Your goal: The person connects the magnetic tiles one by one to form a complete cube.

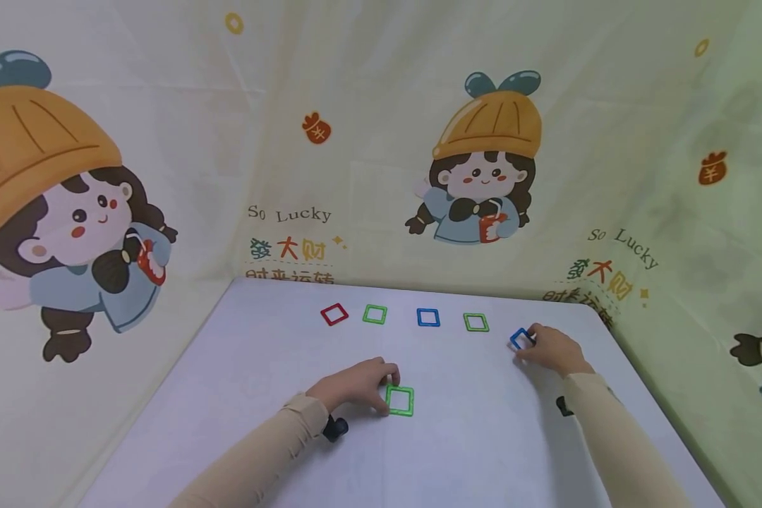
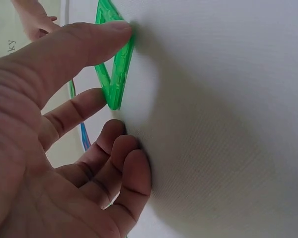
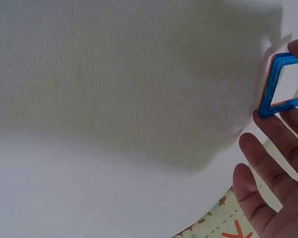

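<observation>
My left hand (image 1: 357, 385) pinches the left side of a green square frame tile (image 1: 412, 402) between thumb and index finger, near the middle of the white table. In the left wrist view this green tile (image 2: 120, 74) stands tilted at the fingertips, and the other fingers curl against the tabletop. At the right, my right hand (image 1: 555, 348) holds a blue square frame tile (image 1: 516, 338) by its edges. The right wrist view shows the blue tile (image 3: 269, 89) between thumb and fingers, cut off by the frame's edge; its remaining fingers are spread.
Along the far side of the white table (image 1: 260, 339) lie a red square tile (image 1: 339, 320), a green one (image 1: 373, 323), a blue one (image 1: 428, 325) and another green one (image 1: 478, 331), spaced apart. A printed cloth (image 1: 381, 233) hangs behind the table.
</observation>
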Action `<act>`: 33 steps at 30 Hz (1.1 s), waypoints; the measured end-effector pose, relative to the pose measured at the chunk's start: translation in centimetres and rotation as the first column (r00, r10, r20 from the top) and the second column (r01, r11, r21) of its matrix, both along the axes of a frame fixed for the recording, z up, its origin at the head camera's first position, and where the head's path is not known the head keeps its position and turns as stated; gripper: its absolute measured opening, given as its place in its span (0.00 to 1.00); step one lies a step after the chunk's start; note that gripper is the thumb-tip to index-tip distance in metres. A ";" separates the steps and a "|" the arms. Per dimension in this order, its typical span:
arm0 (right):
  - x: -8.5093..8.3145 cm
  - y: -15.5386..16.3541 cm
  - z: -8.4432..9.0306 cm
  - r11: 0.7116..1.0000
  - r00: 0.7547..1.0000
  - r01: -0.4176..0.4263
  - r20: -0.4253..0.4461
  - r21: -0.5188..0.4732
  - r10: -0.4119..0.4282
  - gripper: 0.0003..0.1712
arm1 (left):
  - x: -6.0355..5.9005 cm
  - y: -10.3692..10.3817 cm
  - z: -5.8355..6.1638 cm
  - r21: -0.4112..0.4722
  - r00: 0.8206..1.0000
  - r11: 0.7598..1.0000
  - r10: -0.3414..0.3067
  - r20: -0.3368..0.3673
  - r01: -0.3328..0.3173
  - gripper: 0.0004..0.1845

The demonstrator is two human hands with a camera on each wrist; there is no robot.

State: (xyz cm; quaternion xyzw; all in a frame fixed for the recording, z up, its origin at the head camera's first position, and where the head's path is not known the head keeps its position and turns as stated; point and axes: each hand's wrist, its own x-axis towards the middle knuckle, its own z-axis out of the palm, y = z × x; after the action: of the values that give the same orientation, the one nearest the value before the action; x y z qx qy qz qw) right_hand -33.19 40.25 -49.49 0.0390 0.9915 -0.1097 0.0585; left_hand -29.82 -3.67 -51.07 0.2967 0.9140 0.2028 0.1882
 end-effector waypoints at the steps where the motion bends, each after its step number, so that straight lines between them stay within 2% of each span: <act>1: 0.0 -0.1 0.0 1.000 1.000 -0.003 -0.004 -0.008 0.003 0.40 | 0.0 0.1 0.0 -0.002 1.000 1.000 -0.001 0.001 0.001 0.23; 13: 0.8 -1.4 0.6 0.993 0.999 -0.041 -0.029 -0.111 0.038 0.37 | -0.9 0.1 -0.5 0.010 1.000 1.000 -0.007 0.021 0.007 0.25; 21: 1.0 -2.5 -0.4 0.955 0.990 -0.137 -0.075 -0.264 0.121 0.37 | -1.4 0.0 -0.3 0.010 0.998 1.000 -0.024 0.054 0.023 0.25; 26: 1.0 -4.5 -0.2 0.948 0.985 -0.168 -0.085 -0.272 0.150 0.37 | -1.4 0.0 0.1 -0.008 0.997 1.000 -0.018 0.071 0.019 0.25; 33: 1.2 -6.9 0.0 0.942 0.974 -0.219 -0.119 -0.253 0.195 0.33 | -1.3 0.2 0.0 -0.004 0.996 1.000 -0.012 0.087 0.012 0.25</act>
State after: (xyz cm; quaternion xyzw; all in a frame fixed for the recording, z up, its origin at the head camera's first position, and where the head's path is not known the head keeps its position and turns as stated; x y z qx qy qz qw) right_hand -32.02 33.34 -49.52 -0.0789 0.9681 -0.2359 0.0286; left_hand -31.16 -3.51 -51.04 0.2925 0.9037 0.2122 0.2296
